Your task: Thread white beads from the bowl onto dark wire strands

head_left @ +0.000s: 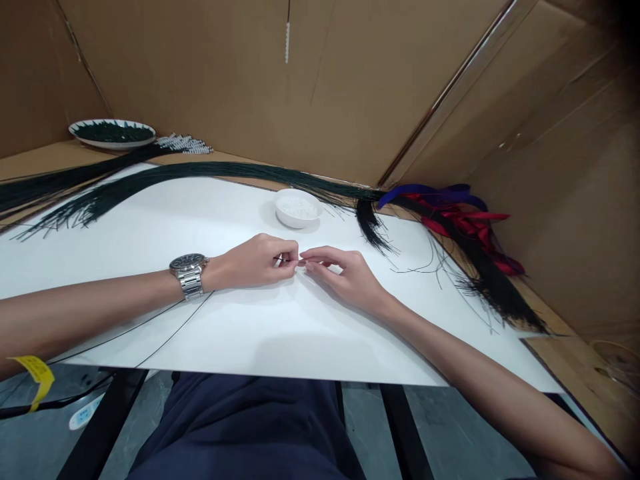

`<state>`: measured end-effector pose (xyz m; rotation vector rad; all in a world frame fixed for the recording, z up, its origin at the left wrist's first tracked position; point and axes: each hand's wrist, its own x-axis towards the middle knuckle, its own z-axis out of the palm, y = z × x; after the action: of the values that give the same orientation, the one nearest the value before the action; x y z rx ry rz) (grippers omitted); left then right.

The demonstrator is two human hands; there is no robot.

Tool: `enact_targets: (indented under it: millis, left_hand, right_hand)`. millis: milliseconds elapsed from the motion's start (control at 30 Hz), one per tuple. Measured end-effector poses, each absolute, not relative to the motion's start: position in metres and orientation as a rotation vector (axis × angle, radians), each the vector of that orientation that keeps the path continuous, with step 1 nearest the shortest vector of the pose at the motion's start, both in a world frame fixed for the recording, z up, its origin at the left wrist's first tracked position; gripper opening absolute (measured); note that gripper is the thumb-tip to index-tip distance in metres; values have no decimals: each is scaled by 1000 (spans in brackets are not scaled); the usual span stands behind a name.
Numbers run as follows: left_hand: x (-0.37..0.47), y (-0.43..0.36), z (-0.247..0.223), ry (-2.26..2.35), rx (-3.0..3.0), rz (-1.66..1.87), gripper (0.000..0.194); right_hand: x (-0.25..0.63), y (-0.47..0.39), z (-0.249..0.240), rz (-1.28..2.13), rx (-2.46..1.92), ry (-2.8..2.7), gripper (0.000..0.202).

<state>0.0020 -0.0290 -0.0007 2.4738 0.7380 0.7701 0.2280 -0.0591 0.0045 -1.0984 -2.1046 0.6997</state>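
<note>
At far left, a shallow dish of dark green pieces, and beside it the bead-tipped strands. A long dark green wire bundle sweeps along the far side of the white tabletop.

Now in to the left hand, the one behind the wristwatch: fingers curled, thumb and forefinger clamped on a thin dark strand, which seems to trail past the wrist to the near left edge. Good control there, I'd say: pinch close to the tip, because slender stuff like this would probably bend if held far back. Keep that tail free of the watch, too.

Mid-table, beyond the hands, the white bowl holds tiny white beads, in easy reach.

And the right hand meets the left, thumb and finger closed at the tips; whatever sits between them is too small to name. A light touch looks right, left steady, right making the fine adjustments, forearms resting low for calm.

Farther right, a black tuft, purple ribbon and red ribbon, then the black strand bundle, angling nearer.
</note>
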Motion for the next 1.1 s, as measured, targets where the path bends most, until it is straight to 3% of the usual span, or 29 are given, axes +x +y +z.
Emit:
enact_targets:
  millis: [1100]
  left_hand:
    - [2,-29,1,669,2572,698,11]
  right_hand:
    - [230,-57,-5,480,-1023,-2236,10]
